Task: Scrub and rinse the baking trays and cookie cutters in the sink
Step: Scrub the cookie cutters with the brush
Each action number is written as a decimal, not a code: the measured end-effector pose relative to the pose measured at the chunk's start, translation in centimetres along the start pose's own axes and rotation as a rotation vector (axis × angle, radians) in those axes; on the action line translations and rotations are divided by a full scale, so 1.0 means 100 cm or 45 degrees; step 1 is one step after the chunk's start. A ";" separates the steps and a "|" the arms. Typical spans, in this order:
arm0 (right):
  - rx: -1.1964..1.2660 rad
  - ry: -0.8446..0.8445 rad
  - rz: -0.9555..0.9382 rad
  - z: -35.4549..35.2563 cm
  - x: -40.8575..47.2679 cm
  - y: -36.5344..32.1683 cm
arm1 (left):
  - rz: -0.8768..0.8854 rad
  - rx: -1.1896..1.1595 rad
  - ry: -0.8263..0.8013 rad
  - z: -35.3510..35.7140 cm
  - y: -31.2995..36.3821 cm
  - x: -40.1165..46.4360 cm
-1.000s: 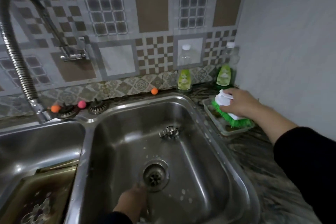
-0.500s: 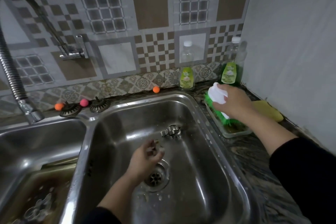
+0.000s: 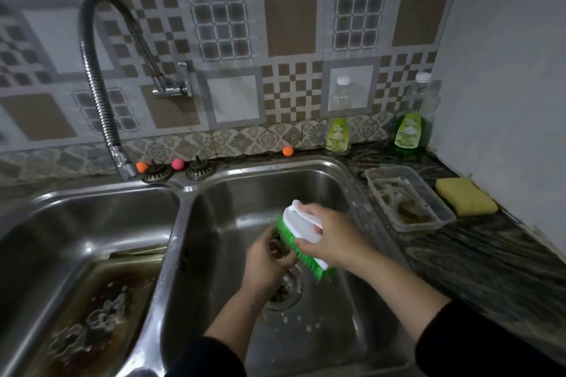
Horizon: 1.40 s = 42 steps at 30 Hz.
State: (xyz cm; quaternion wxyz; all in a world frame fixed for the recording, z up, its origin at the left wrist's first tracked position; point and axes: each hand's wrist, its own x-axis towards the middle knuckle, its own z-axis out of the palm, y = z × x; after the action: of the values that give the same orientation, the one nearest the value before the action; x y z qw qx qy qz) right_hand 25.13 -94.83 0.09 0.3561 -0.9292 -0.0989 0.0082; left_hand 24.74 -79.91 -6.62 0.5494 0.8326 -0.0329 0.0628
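Two steel basins sit side by side in the worktop. In the left basin (image 3: 92, 217) a baking tray (image 3: 101, 309) lies in brown, murky water with several cookie cutters (image 3: 92, 324) resting on it. Behind the divider, a coiled spring faucet (image 3: 98, 95) arches down, its nozzle ending near two strainer plugs (image 3: 177, 170) on the rim. Over the right basin (image 3: 337, 330), above the drain (image 3: 284, 288), the left hand (image 3: 266, 266) has its grip curled around a small metal cookie cutter (image 3: 277, 246), mostly hidden by the fingers. The right hand (image 3: 330, 236) is clenched on the white handle of a scrub brush (image 3: 298, 229), its green bristles pressed against the cutter. Farther right on the worktop (image 3: 477, 257) stand two green soap bottles (image 3: 337, 135) at the tiled wall, a clear plastic tray (image 3: 407, 196) with grimy residue, and just beside it a yellow sponge (image 3: 465, 196).
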 end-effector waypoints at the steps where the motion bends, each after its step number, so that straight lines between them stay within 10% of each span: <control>1: -0.011 0.001 -0.021 0.001 -0.003 -0.001 | 0.006 0.019 -0.021 0.001 0.000 -0.002; 11: 0.218 -0.047 0.082 0.001 -0.007 0.009 | -0.155 -0.090 -0.009 -0.015 -0.012 -0.006; 24: 0.295 -0.086 0.049 0.002 -0.006 0.006 | -0.382 -1.015 -0.252 -0.020 0.013 -0.011; 42: 0.007 -0.293 0.000 0.012 -0.003 -0.004 | -0.549 -0.924 -0.252 -0.038 -0.007 -0.011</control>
State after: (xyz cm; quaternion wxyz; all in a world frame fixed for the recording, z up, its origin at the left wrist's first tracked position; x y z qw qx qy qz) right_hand 24.69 -93.80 -0.54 0.3450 -0.9211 -0.1391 0.1151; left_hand 23.49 -76.15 -5.90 0.8012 0.5753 0.0693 -0.1491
